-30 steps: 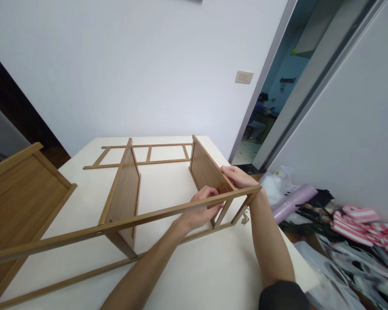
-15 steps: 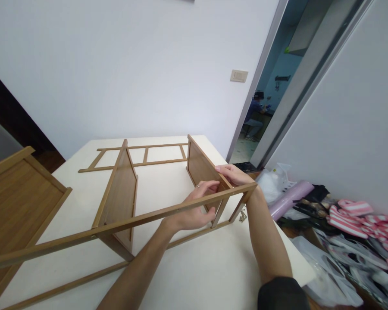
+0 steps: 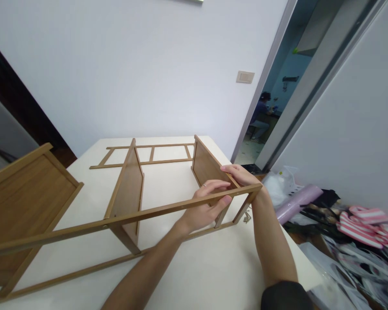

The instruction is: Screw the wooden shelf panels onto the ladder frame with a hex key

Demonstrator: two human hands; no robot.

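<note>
A wooden shelf frame lies on its side on the white table, its near side frame (image 3: 168,211) running along the front. Its right shelf panel (image 3: 207,163) stands on edge, with my right hand (image 3: 244,175) closed over the upper edge near the front corner. My left hand (image 3: 200,213) grips the side frame's upper rail beside that corner, thumb in front and fingers behind. The middle panel (image 3: 131,185) and left panel (image 3: 26,202) stand further left. Several screws (image 3: 247,217) rest on the table by my right forearm.
A ladder-like wooden frame (image 3: 151,155) lies flat at the back of the white table (image 3: 220,267). Bags, a purple roll (image 3: 299,202) and striped cloth (image 3: 358,226) are heaped right of the table. Beyond the doorway a person (image 3: 261,114) sits.
My left hand has shifted from the inner side of the right panel to the upper rail, its thumb now in front. My right hand keeps its hold on the panel edge.
</note>
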